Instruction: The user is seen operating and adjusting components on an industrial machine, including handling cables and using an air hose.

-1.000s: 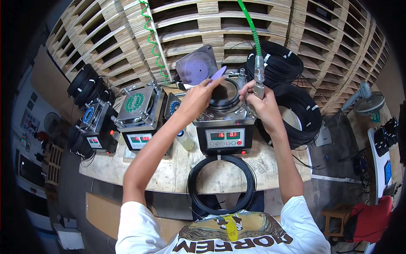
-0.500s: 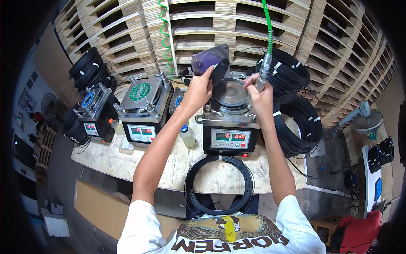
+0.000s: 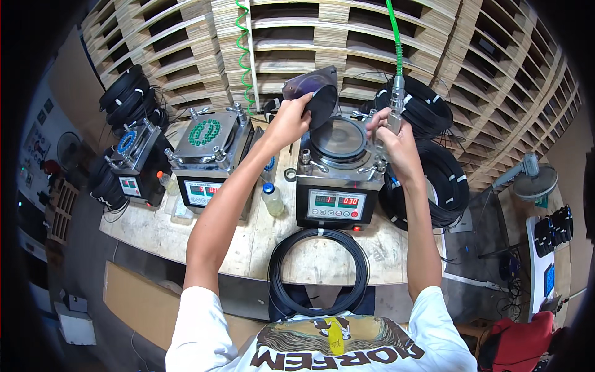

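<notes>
My left hand [image 3: 290, 122] grips a round black disc [image 3: 321, 106] by its edge, tilted up over the far left side of a polishing machine [image 3: 304, 208]. Below the disc lies the machine's round dark plate [image 3: 338, 137], ringed by metal clamps [image 3: 317, 166]. An air blow gun [image 3: 394, 123] on a green coiled hose [image 3: 396, 43] is in my right hand [image 3: 400, 146], to the right of the plate. My fingers hide part of the gun. Behind the disc stands a square, purplish plate [image 3: 297, 87], leaning.
A second machine [image 3: 207, 158] with a ring of green connectors and a third [image 3: 136, 158] with blue ones stand left. Bottles [image 3: 273, 201] sit between machines. Black cable coils [image 3: 434, 186] lie right; another [image 3: 319, 273] hangs over the table's [image 3: 248, 242] front edge.
My right hand with the air blow gun has shifted right, away from the plate. The disc has turned slightly, showing more of its dark face.
</notes>
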Motion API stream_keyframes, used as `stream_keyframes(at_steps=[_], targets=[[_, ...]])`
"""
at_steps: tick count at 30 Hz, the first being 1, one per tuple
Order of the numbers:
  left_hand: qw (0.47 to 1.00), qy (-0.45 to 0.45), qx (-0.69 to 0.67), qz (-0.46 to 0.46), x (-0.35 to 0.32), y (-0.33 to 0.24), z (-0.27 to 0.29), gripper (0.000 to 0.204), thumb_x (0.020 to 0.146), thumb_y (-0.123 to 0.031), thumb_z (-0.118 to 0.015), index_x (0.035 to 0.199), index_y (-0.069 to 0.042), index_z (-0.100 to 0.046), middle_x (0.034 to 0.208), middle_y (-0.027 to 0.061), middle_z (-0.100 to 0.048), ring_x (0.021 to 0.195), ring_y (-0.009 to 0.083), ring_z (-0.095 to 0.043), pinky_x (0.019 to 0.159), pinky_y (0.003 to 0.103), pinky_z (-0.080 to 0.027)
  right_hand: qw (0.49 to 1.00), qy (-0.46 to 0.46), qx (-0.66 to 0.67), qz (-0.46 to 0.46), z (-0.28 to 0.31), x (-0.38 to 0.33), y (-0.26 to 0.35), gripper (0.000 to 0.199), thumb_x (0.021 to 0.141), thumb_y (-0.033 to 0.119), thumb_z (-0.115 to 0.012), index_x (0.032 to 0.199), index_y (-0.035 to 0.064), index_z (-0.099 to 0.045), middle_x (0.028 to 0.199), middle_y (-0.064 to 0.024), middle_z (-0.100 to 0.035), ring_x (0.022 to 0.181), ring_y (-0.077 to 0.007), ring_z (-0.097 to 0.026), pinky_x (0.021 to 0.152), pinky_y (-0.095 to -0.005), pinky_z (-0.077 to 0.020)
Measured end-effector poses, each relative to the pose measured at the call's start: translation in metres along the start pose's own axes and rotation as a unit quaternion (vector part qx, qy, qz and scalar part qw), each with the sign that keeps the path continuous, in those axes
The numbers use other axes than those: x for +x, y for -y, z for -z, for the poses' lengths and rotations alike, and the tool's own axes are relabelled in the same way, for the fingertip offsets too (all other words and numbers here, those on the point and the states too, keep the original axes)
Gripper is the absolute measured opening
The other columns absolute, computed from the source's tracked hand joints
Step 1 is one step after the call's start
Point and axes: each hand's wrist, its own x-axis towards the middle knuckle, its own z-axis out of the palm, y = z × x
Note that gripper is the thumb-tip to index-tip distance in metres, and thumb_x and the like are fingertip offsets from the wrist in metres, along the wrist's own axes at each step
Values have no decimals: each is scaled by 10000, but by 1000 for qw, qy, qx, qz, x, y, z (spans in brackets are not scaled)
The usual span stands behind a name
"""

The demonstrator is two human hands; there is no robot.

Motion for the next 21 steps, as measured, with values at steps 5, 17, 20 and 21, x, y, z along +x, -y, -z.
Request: stream_keyframes(at_steps=[5,17,20,21], targets=[[1000,11,-2,-18,5,18,-5,455,878,30,-576,1332,37,-548,693,235,-598,579,315,-596,597,401,-477,994,-23,73,76,-30,14,24,83,837,9,-521,874,24,-594,828,-43,-607,785,-115,-595,750,-273,-471],[982,155,86,-58,5,-25,-7,489,834,60,-549,1285,-105,-643,968,297,-669,965,444,-658,822,505,-537,1000,-7,7,15,35,33,2,157,876,30,-559,1016,23,-629,932,-47,-657,860,-120,-649,817,-275,-525],[957,236,107,-132,4,-4,-18,480,839,48,-571,1267,-144,-672,1050,206,-704,988,416,-665,883,494,-543,1000,-5,16,-4,58,37,-2,178,898,66,-568,1060,21,-625,957,-66,-678,861,-128,-662,810,-279,-535],[945,272,104,-152,4,0,-18,485,830,31,-609,1283,-134,-660,1164,199,-670,1037,411,-652,918,475,-532,1000,-8,17,-15,66,38,-1,181,903,75,-568,1064,17,-624,961,-75,-683,859,-131,-665,805,-279,-538]])
